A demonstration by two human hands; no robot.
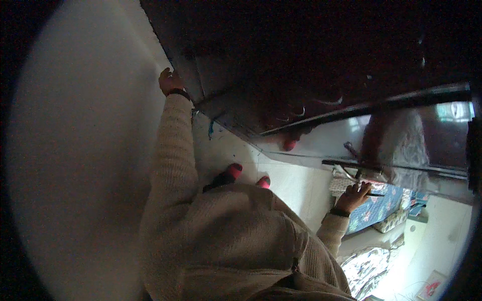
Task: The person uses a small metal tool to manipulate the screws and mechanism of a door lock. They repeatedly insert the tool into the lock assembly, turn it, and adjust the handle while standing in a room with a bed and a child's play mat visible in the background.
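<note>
A large dark, glossy cabinet (261, 55) fills the upper part of the head view. My left arm reaches far forward, and my left hand (171, 83) is at the cabinet's edge by the pale wall, its fingers curled there and partly in shadow. My right hand (352, 198) is out to the right, below the cabinet's lighter, reflective lower panel (321, 133). Its bent fingers hold a thin dark stick-like thing (375, 194) that points right; its exact kind cannot be made out.
A pale wall (85, 150) runs close along my left. Blue bits of debris (211, 129) lie on the light tiled floor (286, 183) near my red slippers (234, 171). To the right stands a bed with blue flowered bedding (374, 208); a patterned black-and-white cloth (369, 268) is nearer me.
</note>
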